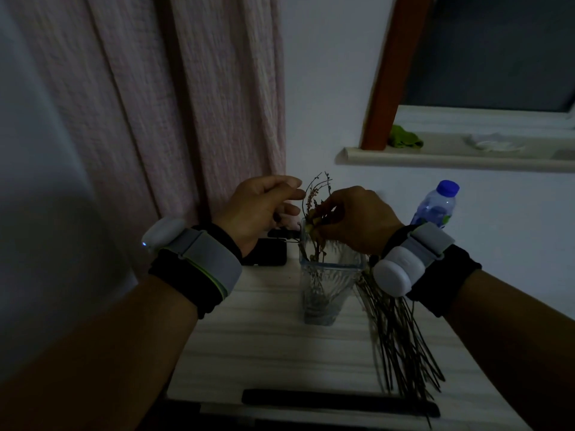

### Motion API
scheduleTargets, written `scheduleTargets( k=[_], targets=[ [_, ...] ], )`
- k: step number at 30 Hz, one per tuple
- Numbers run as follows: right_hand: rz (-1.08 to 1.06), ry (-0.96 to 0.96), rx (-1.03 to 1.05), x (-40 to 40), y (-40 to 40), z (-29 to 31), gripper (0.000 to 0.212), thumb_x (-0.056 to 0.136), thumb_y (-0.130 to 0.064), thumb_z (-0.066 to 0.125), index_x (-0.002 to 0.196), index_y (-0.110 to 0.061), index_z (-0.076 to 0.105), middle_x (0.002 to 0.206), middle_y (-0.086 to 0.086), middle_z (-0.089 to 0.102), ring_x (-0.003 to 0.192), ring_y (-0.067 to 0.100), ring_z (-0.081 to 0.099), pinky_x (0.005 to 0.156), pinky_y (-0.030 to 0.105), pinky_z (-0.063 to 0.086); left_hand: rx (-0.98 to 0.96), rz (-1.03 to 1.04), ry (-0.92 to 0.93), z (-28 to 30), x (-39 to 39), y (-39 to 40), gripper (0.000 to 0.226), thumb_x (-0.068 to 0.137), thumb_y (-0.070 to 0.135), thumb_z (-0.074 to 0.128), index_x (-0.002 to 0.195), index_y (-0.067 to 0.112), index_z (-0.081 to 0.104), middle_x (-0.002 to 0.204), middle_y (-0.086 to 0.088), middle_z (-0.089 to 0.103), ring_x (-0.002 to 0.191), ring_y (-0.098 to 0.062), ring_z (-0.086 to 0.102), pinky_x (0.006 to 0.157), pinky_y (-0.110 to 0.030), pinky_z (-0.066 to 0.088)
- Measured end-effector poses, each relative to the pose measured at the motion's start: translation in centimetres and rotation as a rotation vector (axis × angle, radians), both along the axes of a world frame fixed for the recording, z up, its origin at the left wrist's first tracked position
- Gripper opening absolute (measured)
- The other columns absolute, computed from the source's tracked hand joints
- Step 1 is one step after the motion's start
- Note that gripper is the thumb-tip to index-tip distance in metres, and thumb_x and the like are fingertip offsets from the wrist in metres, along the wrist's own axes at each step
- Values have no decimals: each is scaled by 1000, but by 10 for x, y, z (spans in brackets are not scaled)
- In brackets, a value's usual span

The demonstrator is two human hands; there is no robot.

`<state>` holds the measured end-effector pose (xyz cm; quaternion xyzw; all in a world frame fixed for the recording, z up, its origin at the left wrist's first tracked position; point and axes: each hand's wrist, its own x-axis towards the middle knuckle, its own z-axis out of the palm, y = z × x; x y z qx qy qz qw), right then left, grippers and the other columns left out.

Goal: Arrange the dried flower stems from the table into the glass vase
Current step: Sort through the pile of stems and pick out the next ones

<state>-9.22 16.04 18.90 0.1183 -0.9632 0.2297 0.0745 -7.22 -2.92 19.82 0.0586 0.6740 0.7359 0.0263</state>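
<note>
Risk lies mostly at the vase [326, 287], which is tall, narrow and of thin clear glass, and which stands on the table [264, 343] between the two wrists. A few stems [314, 200] are already set in it, leaning to its left rim, with their tips above the mouth.

Some of these stems are pinched by the right hand [357, 219] just over the rim, the fingers curled round them. The left hand [261, 206] is held just beside the tips, with loosely bent fingers; whether a twig is touched by them cannot be told in this dim light.

If the stems are pushed sideways and not downward, the vase could be tipped, because its base is small and nothing is steadying it. Dried stems are probably brittle, so a hard pinch could snap them or shake off the small buds.

The pile [401, 337] of remaining stems lies on the table, right of the vase and partly under the right wrist. It could be dragged or swept off by the wrist strap when the hand is drawn back. A bottle [435, 206] stands near behind the right hand and could be knocked over by a wide movement.
</note>
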Motion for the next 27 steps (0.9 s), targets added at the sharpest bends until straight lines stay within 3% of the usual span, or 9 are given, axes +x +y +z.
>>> scheduleTargets(
  k=[12, 15, 21, 27],
  targets=[
    [29, 5, -31, 4, 3, -1, 43, 63, -57, 81, 98, -34, 71, 82, -11, 71, 79, 9, 67, 75, 40, 59, 11, -14, 11, 1, -1, 2, 21, 95, 22, 58, 111, 13, 67, 102, -3, 72, 70, -12, 62, 58, -23, 49],
    [22, 20, -23, 8, 4, 3, 51, 64, -54, 83, 107, -29, 69, 83, -9, 69, 80, 12, 66, 77, 40, 57, 18, -3, 8, 1, -2, 2, 23, 95, 22, 58, 113, 11, 67, 104, -5, 73, 71, -13, 62, 58, -24, 48],
    [10, 41, -25, 14, 8, 7, 60, 66, -54, 81, 117, -27, 65, 84, -9, 69, 81, 11, 64, 77, 32, 53, 50, 61, -20, -1, -4, 0, 31, 95, 38, 54, 108, 13, 68, 101, -1, 74, 74, -16, 63, 62, -29, 47],
    [6, 77, -44, 17, 13, 2, 67, 68, -70, 69, 119, -26, 65, 85, -9, 69, 82, 11, 65, 80, 37, 55, 131, 121, -63, -17, -6, 0, 41, 98, 43, 46, 106, 9, 68, 99, -4, 74, 68, -15, 62, 64, -32, 46]
  ],
)
